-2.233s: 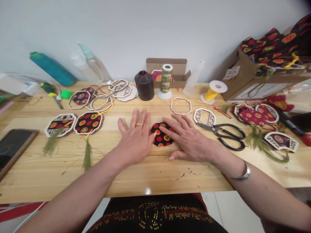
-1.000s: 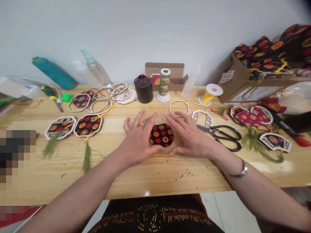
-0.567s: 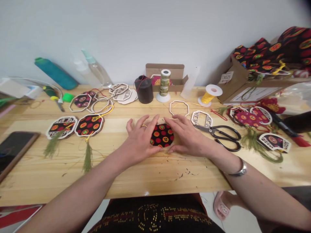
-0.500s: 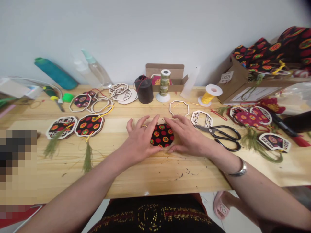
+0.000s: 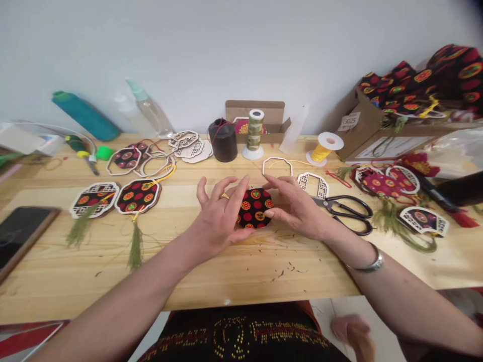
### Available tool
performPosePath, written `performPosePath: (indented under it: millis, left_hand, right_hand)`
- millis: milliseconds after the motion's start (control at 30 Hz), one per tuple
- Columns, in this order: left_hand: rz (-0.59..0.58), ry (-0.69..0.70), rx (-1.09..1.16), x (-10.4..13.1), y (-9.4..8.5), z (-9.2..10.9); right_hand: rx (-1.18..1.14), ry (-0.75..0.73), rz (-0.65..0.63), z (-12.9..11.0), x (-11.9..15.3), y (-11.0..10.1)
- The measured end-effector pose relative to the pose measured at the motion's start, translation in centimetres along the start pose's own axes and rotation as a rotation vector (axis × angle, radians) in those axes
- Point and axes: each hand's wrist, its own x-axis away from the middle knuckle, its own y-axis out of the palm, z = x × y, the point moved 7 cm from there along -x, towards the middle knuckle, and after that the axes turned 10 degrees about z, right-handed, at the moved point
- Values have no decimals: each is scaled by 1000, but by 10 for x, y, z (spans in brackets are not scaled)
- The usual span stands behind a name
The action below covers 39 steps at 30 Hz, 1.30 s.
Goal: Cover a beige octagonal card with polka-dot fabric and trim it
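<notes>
A black fabric-covered piece [image 5: 255,207] with red dots and orange-rimmed flower rounds lies at the middle of the table between my two hands. My left hand [image 5: 221,213] grips its left side, thumb along the near edge and forefinger toward the far edge, the other fingers bent and raised. On the right, my right hand [image 5: 296,207] has its thumb on the piece's right edge and its fingers at the far corner. Beyond the hands lie a thin white scalloped frame [image 5: 263,168] and a lattice frame [image 5: 320,187]. Black-handled scissors [image 5: 349,206] rest beside my right wrist.
Two tasselled ornaments [image 5: 138,195] lie at left, near a phone [image 5: 22,234]. Along the wall stand a black thread cone [image 5: 223,143], a green thread spool [image 5: 255,133] and a yellow spool [image 5: 322,149]. A cardboard box [image 5: 372,128] of patterned fabric fills the back right.
The right thumb has moved from the near edge onto the right side of the fabric piece. The piece has shifted slightly and shows more of its right part. A foot below has moved.
</notes>
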Motion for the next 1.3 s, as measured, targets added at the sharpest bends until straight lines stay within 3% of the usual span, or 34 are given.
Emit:
performPosePath:
  millis: [200,333,433,633,733,967,1200,1300]
  left_hand:
    - [94,166,12,3,-6,14]
    - [86,190,43,2,-9,19]
    - [71,99,175,1,-10,15]
    - [7,-545,829,5,6,-17]
    - [-95,-752,1113,6,17,-18]
    - [15,-804,1246,0,10,-22]
    - [30,-951,1154,7,12,-31]
    - [-4,-938,1095,8,13,-30]
  right_hand:
    - [-413,438,-13,17,3,8]
    - [-503,575,-30,22,7,13]
    - [-592,628,-32,23,8,16]
    - [-628,652,-34,18,3,17]
    - [-597,637,-45,10,-6,14]
    - [-427,546,-107,-1,-28,13]
    - [-413,447,-107,3,-19,27]
    - [-366,379,-128,0,-15,28]
